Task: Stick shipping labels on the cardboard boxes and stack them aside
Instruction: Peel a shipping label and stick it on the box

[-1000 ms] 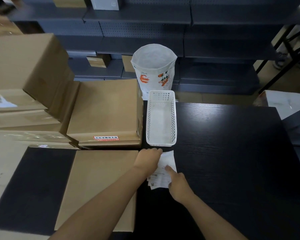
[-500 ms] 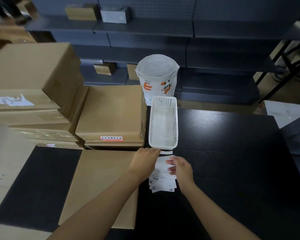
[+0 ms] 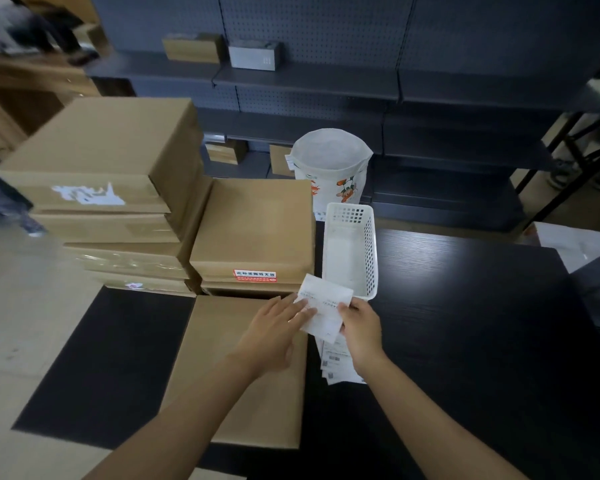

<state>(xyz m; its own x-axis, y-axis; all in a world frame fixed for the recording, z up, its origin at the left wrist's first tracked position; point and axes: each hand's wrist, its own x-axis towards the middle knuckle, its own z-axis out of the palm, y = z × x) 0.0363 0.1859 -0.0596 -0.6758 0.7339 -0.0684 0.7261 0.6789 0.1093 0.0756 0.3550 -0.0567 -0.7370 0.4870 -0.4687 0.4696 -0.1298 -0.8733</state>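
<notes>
A flat cardboard box (image 3: pixel 222 393) lies on the black table (image 3: pixel 465 341) in front of me. Both hands hold one white shipping label (image 3: pixel 326 303) lifted above the box's far right corner: my left hand (image 3: pixel 274 330) pinches its left edge, my right hand (image 3: pixel 361 327) its right edge. A small pile of more labels (image 3: pixel 336 362) lies on the table under my right wrist. Behind the box stand stacks of cardboard boxes (image 3: pixel 253 230), the taller stack (image 3: pixel 101 157) at the left.
A white plastic basket (image 3: pixel 350 251) stands just beyond the labels. A white printed bag (image 3: pixel 329 168) stands behind the table. Dark metal shelving (image 3: pixel 326 77) with small boxes fills the back. A black mat (image 3: pixel 108 368) lies left of the box.
One label has been lifted off the pile and now hangs between both hands, over the box's corner. The camera view has tilted upward.
</notes>
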